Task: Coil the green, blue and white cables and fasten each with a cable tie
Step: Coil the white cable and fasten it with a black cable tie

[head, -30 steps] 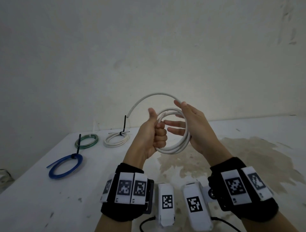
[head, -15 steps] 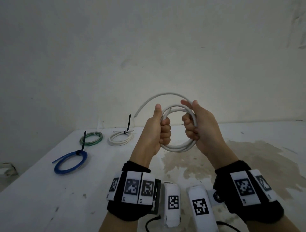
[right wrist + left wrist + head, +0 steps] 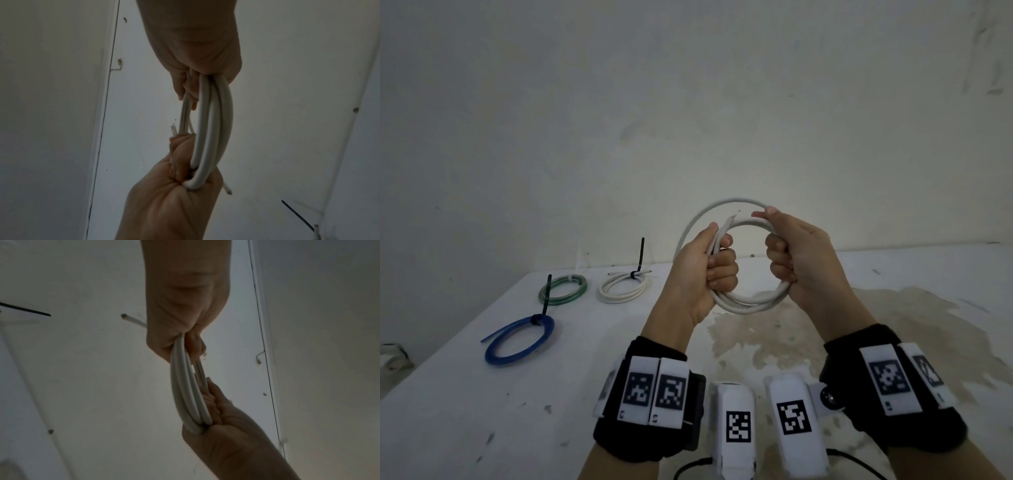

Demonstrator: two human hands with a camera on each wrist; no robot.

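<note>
A white cable coil point(image 3: 748, 303) hangs in the air above the table, held upright between both hands. My left hand point(image 3: 709, 270) grips its left side in a fist, and a cut end point(image 3: 732, 218) pokes up beside the thumb. My right hand point(image 3: 796, 253) grips the right side, thumb on top of the outer loop point(image 3: 726, 202). The wrist views show the coil's strands point(image 3: 189, 395) point(image 3: 209, 123) running between the two fists. On the table at the left lie a tied blue coil point(image 3: 518, 341), a tied green coil point(image 3: 563, 289) and a tied white coil point(image 3: 625, 286).
The white table point(image 3: 465, 411) has a large brownish stain point(image 3: 808, 329) under and right of my hands. A bare wall point(image 3: 688, 102) rises just behind the table. Each tied coil carries a black cable tie point(image 3: 641, 255) with its tail sticking up.
My right hand went from open fingers inside the coil to a full grip on its right side. The loose top arc has been drawn down closer onto the coil.
</note>
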